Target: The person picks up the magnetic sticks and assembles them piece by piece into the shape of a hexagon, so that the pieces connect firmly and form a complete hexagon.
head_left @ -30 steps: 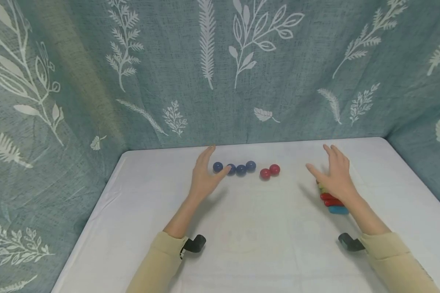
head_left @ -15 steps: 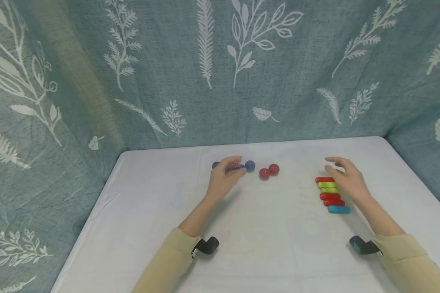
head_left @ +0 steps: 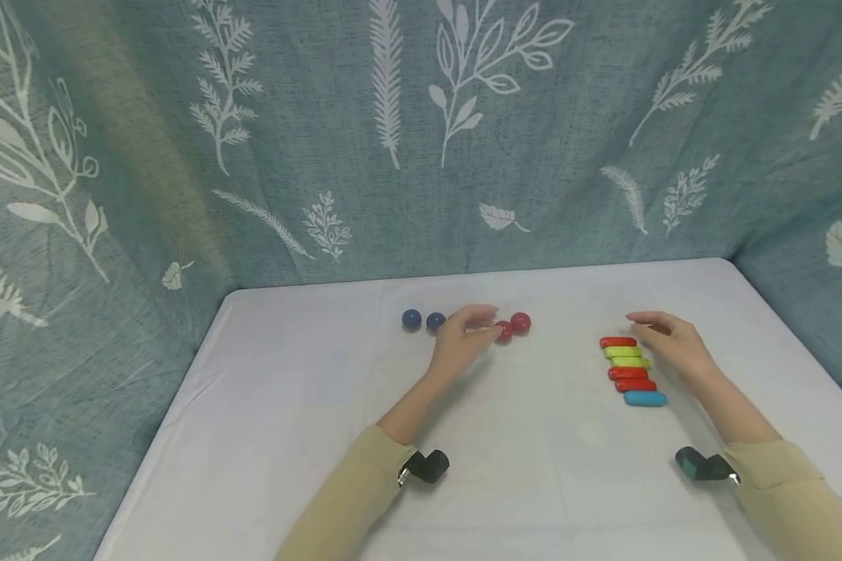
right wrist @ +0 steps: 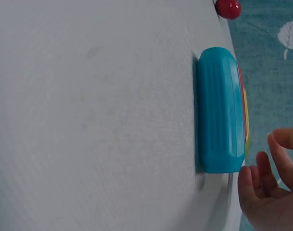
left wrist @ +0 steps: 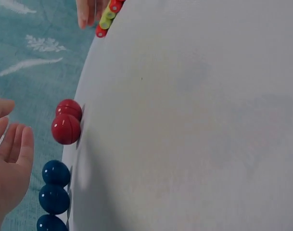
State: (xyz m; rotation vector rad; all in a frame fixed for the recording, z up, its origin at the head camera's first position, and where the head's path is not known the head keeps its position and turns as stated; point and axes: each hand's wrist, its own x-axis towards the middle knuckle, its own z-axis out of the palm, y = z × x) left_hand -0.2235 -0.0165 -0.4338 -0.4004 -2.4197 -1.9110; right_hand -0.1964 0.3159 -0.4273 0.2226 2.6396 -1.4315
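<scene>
In the head view my left hand point(head_left: 463, 339) hovers over the row of balls, fingers loosely bent, with nothing in its grasp. Two blue balls point(head_left: 411, 319) show to its left; others are hidden behind it there, though the left wrist view shows more blue balls point(left wrist: 54, 199). By its fingertips lie two red balls point(head_left: 521, 322). My right hand point(head_left: 673, 343) is beside a column of short round-ended sticks: red point(head_left: 627, 374), yellow-green point(head_left: 630, 362) and a blue stick point(head_left: 645, 399) nearest me. Its fingers are softly curved and hold nothing in the right wrist view.
A white cloth covers the table point(head_left: 505, 467). Behind and at both sides hangs a teal curtain point(head_left: 309, 117) with white leaf prints. Each sleeve cuff carries a black wrist camera point(head_left: 426, 467).
My left hand has moved right across the blue balls to the red ones. My right hand has shifted right and lower, uncovering the sticks. Fingers of both have drawn closer together.
</scene>
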